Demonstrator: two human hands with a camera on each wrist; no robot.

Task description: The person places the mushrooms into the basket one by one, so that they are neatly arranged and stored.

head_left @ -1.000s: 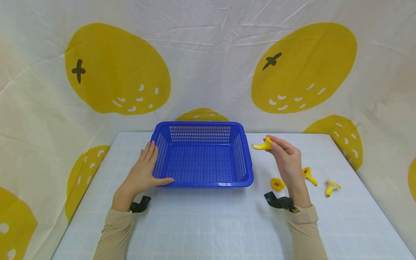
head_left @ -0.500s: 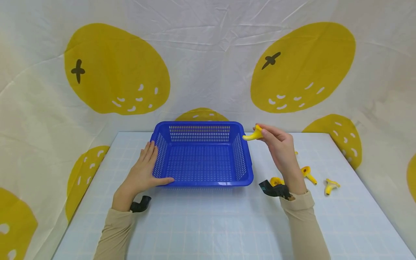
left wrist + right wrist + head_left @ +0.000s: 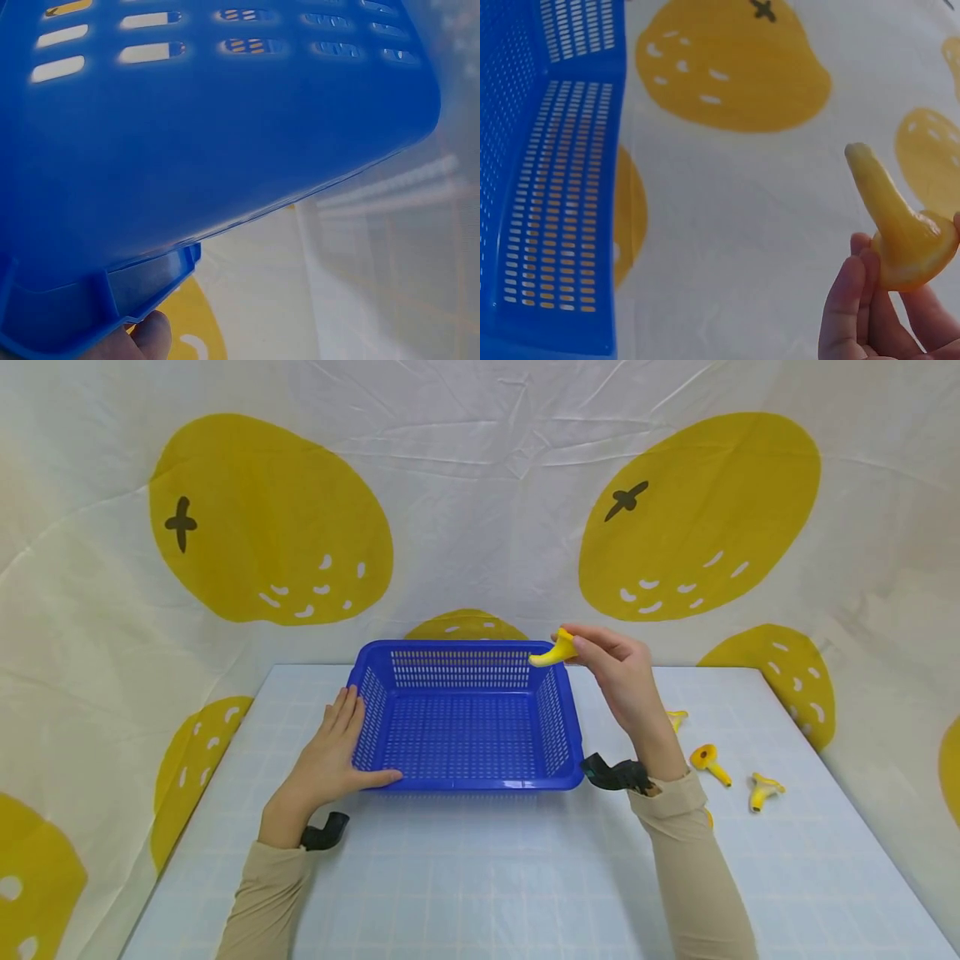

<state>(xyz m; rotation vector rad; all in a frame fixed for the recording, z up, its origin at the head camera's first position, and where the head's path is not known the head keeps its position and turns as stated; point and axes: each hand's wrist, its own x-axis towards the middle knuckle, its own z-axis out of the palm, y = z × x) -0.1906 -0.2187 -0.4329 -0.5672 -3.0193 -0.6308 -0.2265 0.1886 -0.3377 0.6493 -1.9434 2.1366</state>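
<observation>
Yellow piece [image 3: 555, 651] held near the basket's [image 3: 465, 785] far right corner

The right hand [image 3: 618, 677] pinches its flared end, the stem pointing left, apart from the basket wall. The left hand [image 3: 324, 758] lies, fingers straight, on the left rim. Worktop [image 3: 465, 885] extends before the near rim; a patterned cloth [image 3: 480, 543] rises close behind the far rim.

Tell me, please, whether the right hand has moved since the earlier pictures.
Yes: in the head view, against the blue basket, the right hand has moved left and upward; its yellow piece now overlaps the basket's far right corner.
</observation>
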